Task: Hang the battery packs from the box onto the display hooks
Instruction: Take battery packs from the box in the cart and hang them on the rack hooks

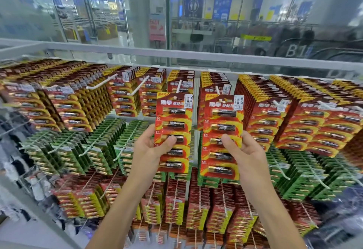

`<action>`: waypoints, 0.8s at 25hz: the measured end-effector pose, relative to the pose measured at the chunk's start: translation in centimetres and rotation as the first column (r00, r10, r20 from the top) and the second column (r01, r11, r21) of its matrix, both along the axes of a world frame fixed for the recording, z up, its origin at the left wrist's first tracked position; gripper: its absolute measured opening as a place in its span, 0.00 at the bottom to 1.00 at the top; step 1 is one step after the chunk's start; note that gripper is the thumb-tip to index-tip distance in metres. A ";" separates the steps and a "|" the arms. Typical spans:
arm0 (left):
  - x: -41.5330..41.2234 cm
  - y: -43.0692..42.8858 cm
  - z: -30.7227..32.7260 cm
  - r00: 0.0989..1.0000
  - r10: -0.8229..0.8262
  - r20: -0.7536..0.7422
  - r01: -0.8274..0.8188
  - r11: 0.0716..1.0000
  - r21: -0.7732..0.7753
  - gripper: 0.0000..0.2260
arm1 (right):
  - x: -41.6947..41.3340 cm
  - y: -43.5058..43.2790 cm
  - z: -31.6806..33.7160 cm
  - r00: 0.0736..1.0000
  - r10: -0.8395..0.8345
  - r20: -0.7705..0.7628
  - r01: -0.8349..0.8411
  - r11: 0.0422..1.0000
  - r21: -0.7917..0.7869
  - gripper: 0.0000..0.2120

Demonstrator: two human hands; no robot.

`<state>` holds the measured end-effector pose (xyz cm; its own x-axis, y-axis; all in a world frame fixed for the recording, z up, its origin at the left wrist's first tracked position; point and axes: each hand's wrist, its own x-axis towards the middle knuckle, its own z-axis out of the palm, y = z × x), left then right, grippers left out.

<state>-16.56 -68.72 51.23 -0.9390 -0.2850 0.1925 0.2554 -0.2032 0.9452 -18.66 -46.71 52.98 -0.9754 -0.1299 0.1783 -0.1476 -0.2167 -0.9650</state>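
At rack (pixel 137 50) centre, left hand (pixel 155 146) grasps left pack (pixel 173 123), right hand (pixel 243 150) grasps right pack (pixel 222 119) at 3 o'clock; both meet hook tips (pixel 179 88), seemingly unseated; neighbouring rows full.

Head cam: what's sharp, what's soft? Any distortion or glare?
Head view: left red battery pack in the left hand and right red battery pack in the right hand are sharp, print legible; frame edges smear, worst lower left; wide-angle bend bows the white top rail; glass wall behind shows soft ceiling-light reflections.
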 end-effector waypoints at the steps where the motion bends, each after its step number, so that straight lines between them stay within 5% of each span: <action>1: -0.2 -0.1 -0.1 1.000 -0.004 0.001 0.004 1.000 -0.003 0.15 | -0.1 -0.3 0.1 1.000 -0.015 0.005 0.015 1.000 -0.011 0.14; 5: -1.0 -0.2 -0.4 1.000 0.001 0.005 -0.001 1.000 -0.019 0.15 | -0.5 -0.4 -0.3 1.000 -0.002 0.017 0.003 0.999 -0.041 0.29; 9: -1.8 -0.2 -0.5 1.000 0.005 0.016 -0.005 1.000 -0.026 0.16 | -0.3 -0.4 -0.4 1.000 0.011 0.025 -0.011 1.000 0.009 0.11; 20: -6.0 -0.5 -0.7 0.997 -0.006 0.077 0.010 0.998 -0.056 0.16 | -3.8 -1.1 -0.6 0.999 -0.008 0.046 0.006 0.998 0.062 0.04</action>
<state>-22.52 -69.21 50.56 -0.9539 -0.2679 0.1354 0.1803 -0.1504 0.9720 -22.51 -47.83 52.41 -0.9833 -0.1326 0.1250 -0.1040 -0.1551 -0.9824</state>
